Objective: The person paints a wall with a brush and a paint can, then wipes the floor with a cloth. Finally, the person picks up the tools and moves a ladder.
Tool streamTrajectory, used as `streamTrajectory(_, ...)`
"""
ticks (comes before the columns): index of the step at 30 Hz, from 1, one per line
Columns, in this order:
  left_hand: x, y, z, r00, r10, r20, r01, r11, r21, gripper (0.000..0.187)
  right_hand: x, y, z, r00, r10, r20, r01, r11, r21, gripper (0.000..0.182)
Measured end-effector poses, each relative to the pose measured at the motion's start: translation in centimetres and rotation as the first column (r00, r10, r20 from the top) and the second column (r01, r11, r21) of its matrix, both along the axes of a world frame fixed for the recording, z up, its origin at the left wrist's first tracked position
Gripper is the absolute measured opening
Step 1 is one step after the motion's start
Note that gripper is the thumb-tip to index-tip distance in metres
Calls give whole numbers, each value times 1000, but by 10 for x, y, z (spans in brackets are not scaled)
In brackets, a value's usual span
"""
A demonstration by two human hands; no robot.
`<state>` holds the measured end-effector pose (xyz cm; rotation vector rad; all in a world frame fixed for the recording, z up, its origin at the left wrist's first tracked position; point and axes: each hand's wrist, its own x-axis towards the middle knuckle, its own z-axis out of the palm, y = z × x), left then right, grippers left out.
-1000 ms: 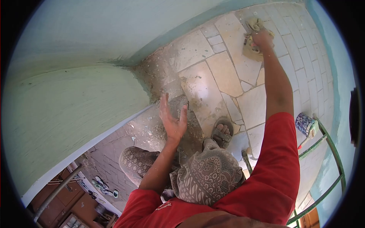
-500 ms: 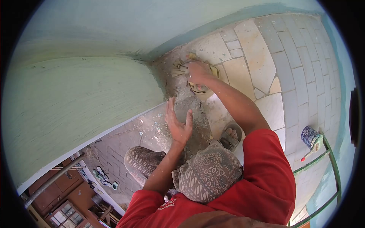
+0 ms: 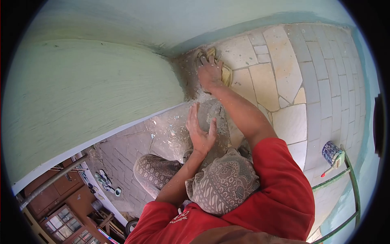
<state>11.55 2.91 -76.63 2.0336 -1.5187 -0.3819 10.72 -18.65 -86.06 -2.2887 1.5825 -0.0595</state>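
My right hand (image 3: pixel 210 74) presses a crumpled yellowish-brown cloth (image 3: pixel 226 75) onto the floor by the wall corner, its fingers over the cloth. My left hand (image 3: pixel 201 132) is raised near the lower end of the green wall (image 3: pixel 97 89), thumb and fingers apart, holding nothing. Beneath and around it lies a dusty grey concrete patch with pale chips (image 3: pixel 172 130). Pale stone paving (image 3: pixel 260 81) borders the cloth on the right.
A paint-stained can (image 3: pixel 331 151) with a brush (image 3: pixel 335 163) stands at the right beside a green metal rail (image 3: pixel 354 191). Sandals (image 3: pixel 105 179) lie on the paving at lower left. My patterned knees (image 3: pixel 221 183) are below my hands.
My right hand has pushed the cloth toward the corner, and its fingers are now spread more over it. My left hand remains raised. The view has shifted slightly.
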Motion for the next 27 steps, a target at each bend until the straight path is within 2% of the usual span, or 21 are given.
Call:
streamTrajectory(2,2,-3,5,999,38,-21,-39,999,-24,81,-19,12,6,899,425,105,-433,898,81,47)
streamTrajectory(3,3,-5,1,999,41,-21,-41,999,-33,81,-19,12,7,898,428,101,-435,897,74,47)
streamTrajectory(5,3,0,-8,990,87,-112,-91,995,-30,79,-17,16,3,930,285,233,-307,949,67,46)
streamTrajectory(6,2,-1,-11,989,97,-112,-100,995,-21,79,-12,6,8,928,291,234,-316,946,76,46)
streamTrajectory(8,-8,2,-14,986,99,-132,-98,995,15,78,-2,-23,19,975,209,80,-217,970,106,44)
streamTrajectory(9,-10,2,-18,987,96,-131,-95,995,18,78,3,-27,12,975,205,81,-214,971,109,44)
streamTrajectory(11,-10,8,-27,994,35,-103,-33,999,22,80,16,-24,-1,946,322,32,-321,946,-40,33)
streamTrajectory(12,-8,11,-31,993,47,-109,-45,999,20,80,15,-22,-5,942,334,26,-333,942,-39,33)
streamTrajectory(14,-2,11,-41,994,-1,-108,20,984,177,81,-4,-29,-7,806,577,134,-581,814,-10,29)
streamTrajectory(15,1,10,-47,995,3,-105,14,987,161,81,-6,-32,5,802,584,127,-586,810,-25,29)
streamTrajectory(17,2,9,-55,980,-91,-177,151,921,358,84,-14,-33,30,760,648,44,-636,729,251,33)
streamTrajectory(18,-1,6,-56,979,-91,-183,151,924,352,84,-10,-37,32,759,650,36,-636,730,251,33)
streamTrajectory(20,-12,5,-63,980,-146,-133,191,870,454,83,5,-45,29,835,539,116,-539,842,-33,33)
streamTrajectory(21,-16,2,-65,980,-143,-141,193,867,459,83,14,-47,18,835,539,114,-540,841,-23,33)
streamTrajectory(23,-28,1,-65,967,-172,-189,237,880,411,84,30,-40,-9,848,531,2,-524,837,-159,32)
streamTrajectory(27,-33,5,-62,964,-184,-190,247,883,399,85,11,-12,-14,816,577,4,-572,810,-128,31)
